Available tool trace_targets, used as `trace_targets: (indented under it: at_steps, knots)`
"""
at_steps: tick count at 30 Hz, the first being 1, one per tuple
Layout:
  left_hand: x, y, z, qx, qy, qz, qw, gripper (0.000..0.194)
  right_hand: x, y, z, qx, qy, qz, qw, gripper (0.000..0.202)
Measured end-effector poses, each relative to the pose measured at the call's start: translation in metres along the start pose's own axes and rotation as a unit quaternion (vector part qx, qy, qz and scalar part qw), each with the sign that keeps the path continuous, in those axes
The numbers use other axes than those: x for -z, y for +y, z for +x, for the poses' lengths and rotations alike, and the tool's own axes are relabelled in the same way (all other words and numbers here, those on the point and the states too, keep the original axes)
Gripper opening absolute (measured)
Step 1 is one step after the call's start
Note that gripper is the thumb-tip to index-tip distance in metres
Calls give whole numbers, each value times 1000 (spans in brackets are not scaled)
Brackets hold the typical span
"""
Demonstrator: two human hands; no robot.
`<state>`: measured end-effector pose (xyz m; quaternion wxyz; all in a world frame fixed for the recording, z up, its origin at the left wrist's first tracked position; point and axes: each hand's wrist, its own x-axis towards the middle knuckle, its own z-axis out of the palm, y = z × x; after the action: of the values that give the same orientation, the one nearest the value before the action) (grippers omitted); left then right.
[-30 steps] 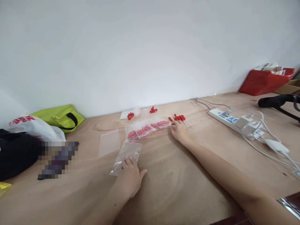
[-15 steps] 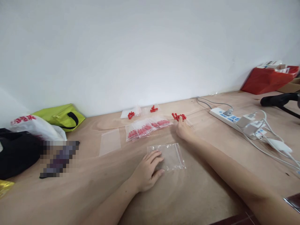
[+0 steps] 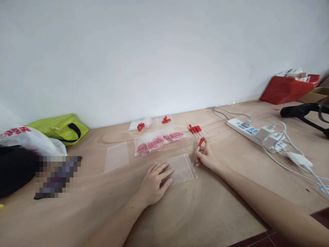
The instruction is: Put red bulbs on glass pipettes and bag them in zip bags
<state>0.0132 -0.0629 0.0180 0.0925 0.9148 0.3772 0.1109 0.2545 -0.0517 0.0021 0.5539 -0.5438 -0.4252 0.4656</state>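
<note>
My left hand (image 3: 155,181) lies with fingers apart on the left part of a clear zip bag (image 3: 181,168), which is flat on the table. Beside the bag's zip edge, my right hand (image 3: 207,157) pinches a red-topped dropper (image 3: 201,142), its thin clear stem pointing down. Several more red-topped droppers (image 3: 195,129) lie in a row just behind that hand. Filled clear bags of red-topped droppers (image 3: 156,141) overlap behind the zip bag. Farther back are loose red bulbs (image 3: 141,126) and a second small group of them (image 3: 166,119). A flat translucent sheet or bag (image 3: 116,157) rests at the left.
On the right are a white power strip (image 3: 241,129) with chargers and cables, a black object (image 3: 298,111) and a red bag (image 3: 285,90). A yellow-green bag (image 3: 60,126), a white plastic bag (image 3: 33,141) and a black item (image 3: 17,169) stand at the left.
My right hand has come back toward me from the row of droppers, now holding one of them. My left hand stays on the zip bag. The view has shifted slightly.
</note>
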Motion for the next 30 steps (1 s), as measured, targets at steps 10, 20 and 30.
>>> trace_targets:
  at_steps: [10,20,30]
  knots:
    - [-2,0,0,0,1,4,1000,34,1,0,-3,-14,-51,-15,998,85]
    - [-1,0,0,-4,10,0,1000,33,-2,1,-5,-5,-49,-30,998,84]
    - [-1,1,0,-5,11,1,1000,33,2,3,-2,-21,-104,-48,993,78]
